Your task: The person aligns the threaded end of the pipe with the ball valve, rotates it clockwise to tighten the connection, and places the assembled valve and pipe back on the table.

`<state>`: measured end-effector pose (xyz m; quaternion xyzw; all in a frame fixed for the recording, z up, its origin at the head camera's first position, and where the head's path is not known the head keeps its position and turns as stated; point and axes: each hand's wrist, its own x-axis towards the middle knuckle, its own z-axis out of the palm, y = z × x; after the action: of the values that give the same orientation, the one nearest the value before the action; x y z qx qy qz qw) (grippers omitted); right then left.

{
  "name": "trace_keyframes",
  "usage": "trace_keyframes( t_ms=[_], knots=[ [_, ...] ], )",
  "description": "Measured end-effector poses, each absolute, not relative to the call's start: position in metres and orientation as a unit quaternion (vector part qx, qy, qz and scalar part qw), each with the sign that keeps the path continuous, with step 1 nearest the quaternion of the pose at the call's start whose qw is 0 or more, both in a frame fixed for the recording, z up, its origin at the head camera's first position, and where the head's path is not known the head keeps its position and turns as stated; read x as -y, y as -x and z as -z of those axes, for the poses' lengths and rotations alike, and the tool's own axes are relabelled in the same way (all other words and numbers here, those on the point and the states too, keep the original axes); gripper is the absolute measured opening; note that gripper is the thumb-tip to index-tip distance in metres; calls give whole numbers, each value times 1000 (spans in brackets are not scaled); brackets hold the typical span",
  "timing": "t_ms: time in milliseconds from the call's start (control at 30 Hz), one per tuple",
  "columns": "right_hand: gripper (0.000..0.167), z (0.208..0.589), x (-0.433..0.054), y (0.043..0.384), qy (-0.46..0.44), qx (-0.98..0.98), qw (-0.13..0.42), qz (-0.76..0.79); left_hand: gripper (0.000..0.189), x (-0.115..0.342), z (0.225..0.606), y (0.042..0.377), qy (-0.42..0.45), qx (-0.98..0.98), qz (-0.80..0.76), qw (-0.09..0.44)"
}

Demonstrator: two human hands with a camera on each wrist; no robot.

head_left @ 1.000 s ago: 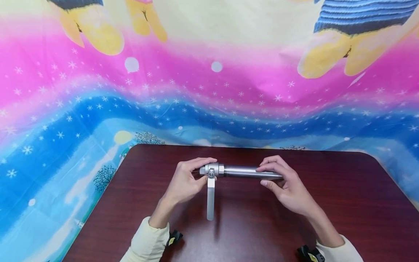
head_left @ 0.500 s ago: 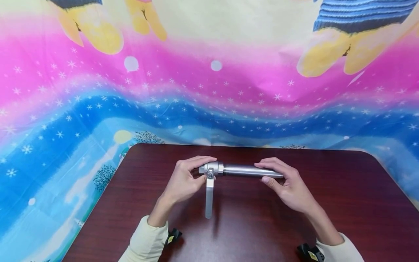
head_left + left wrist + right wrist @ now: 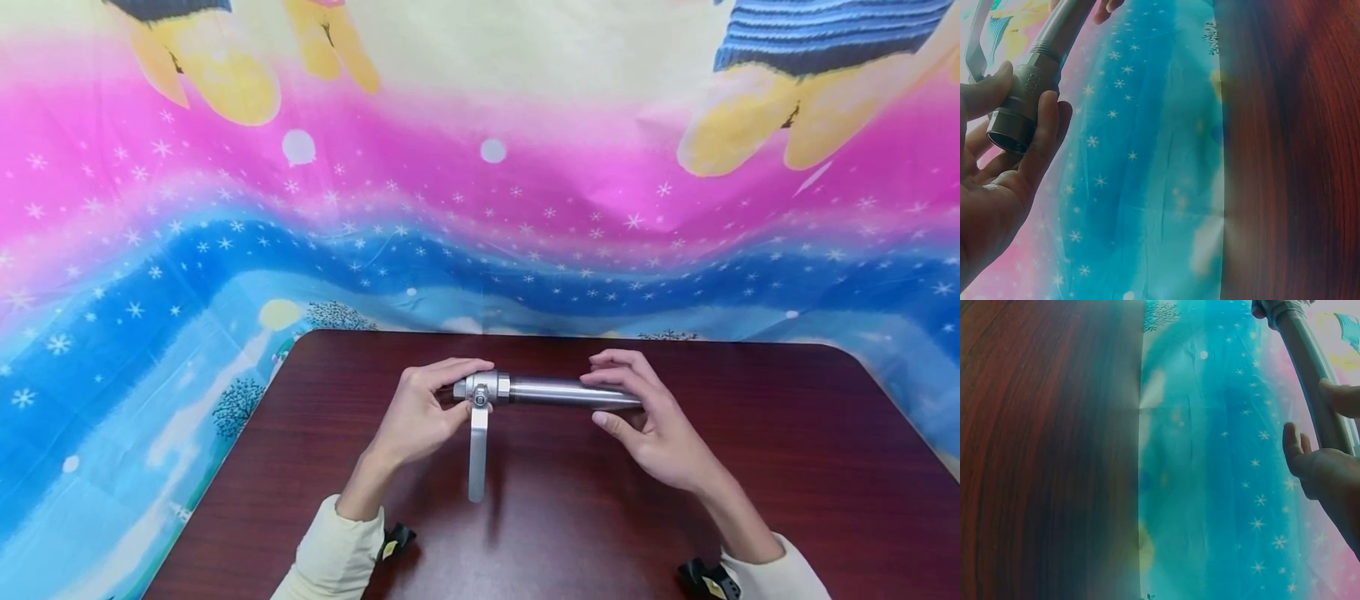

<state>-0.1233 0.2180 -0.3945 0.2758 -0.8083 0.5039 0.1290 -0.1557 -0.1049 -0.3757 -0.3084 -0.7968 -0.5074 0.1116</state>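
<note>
1. Left hand clamped on valve, thumb and fingers on opposite sides of its body.
2. Right hand sits loosely about the far part of pipe; fingers spread, thumb looks apart from the metal in the head view. Right wrist view shows pipe between thumb and fingers; exact contact can't be told.
3. Change: 0.5 s ago right fingers were together, thumb up against pipe; now the fingers fan out and the thumb drops off. Left grip looks the same. Reads as right hand letting go for a fresh hold, probably mid-turn on the joint.
4. Valve and pipe are joined end to end, roughly level, seemingly held above the middle of table. Handle points toward the person.
5. Thread shows at the joint, so pipe is probably not fully screwed in. Valve's other end is open, facing the left wrist camera.
6. Writing: raised marks on valve body, too small to read. 2 black wrist mounts carry yellow patches, no legible text. No brand readable.
7. Behind: backdrop with printed snowflakes.
</note>
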Motion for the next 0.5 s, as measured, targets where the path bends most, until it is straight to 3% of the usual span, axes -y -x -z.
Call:
trace_keyframes(
  t_ms=[500],
  knots=[
    [52, 392, -221, 123, -286, 822, 166, -464, 53, 106, 379, 157, 312, 798, 504, 111]
  ],
)
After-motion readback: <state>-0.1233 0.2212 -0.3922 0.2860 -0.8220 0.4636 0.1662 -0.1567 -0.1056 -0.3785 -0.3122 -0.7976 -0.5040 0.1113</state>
